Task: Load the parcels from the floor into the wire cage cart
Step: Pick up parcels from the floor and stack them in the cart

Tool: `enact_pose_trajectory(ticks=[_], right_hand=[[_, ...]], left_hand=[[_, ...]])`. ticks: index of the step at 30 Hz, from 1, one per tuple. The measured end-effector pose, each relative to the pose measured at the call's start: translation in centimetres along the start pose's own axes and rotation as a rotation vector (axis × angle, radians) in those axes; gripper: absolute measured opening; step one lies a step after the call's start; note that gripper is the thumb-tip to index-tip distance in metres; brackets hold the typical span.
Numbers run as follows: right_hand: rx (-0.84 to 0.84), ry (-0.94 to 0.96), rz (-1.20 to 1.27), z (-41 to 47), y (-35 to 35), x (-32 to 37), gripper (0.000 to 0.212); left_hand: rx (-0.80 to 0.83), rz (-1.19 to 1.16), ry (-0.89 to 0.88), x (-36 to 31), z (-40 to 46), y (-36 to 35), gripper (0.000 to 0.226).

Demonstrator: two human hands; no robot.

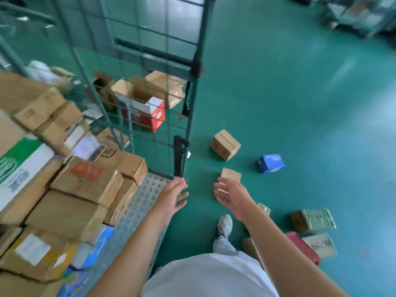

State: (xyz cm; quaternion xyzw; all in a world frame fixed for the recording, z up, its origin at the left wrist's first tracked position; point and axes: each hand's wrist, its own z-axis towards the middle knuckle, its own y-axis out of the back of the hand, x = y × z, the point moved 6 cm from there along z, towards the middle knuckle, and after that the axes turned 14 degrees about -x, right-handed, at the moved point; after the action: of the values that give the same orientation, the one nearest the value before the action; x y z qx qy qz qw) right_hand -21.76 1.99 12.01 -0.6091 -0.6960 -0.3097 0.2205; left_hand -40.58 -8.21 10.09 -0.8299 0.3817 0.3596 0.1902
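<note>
The green wire cage cart [186, 116] stands at the left, its perforated metal floor [145, 196] stacked with cardboard parcels [85, 181]. Loose parcels lie on the green floor: a small brown box [231, 174] just beyond my hands, a larger brown box [225, 144], and a blue box [271, 163]. My left hand [172, 196] hovers with fingers spread at the cart's front corner, holding nothing. My right hand [231, 197] is stretched out with relaxed fingers above the small brown box, empty.
More parcels lie at the lower right: a green-wrapped box [312, 219], a red flat box [302, 247] and a taped brown one [321, 245]. My shoe [225, 225] is planted between them and the cart. Opened cartons [147, 99] lie behind the cage mesh. Other carts [360, 16] stand far right.
</note>
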Motion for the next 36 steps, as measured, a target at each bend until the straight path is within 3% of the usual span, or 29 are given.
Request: enact_pose_trajectory(ticks=[9,21,29,36], right_hand=[[-0.108,-0.086,0.198,9.6,10.5,3.8,0.02],[-0.169,-0.074,0.236,26.4,26.4,16.5,0.011],[-0.141,-0.186,0.164,32.9,26.6,18.5,0.019],[-0.156,-0.172,0.033,39.5,24.2,24.0,0.022]], left_hand=[[0.062,0.17,0.033,-2.2,5.3,-15.5,0.021],[-0.016,0.317,0.069,-7.8,12.8,-37.2,0.02],[-0.042,0.362,0.119,-9.5,17.5,-42.5,0.022],[-0.034,0.314,0.206,-12.1,25.5,-46.4,0.021]])
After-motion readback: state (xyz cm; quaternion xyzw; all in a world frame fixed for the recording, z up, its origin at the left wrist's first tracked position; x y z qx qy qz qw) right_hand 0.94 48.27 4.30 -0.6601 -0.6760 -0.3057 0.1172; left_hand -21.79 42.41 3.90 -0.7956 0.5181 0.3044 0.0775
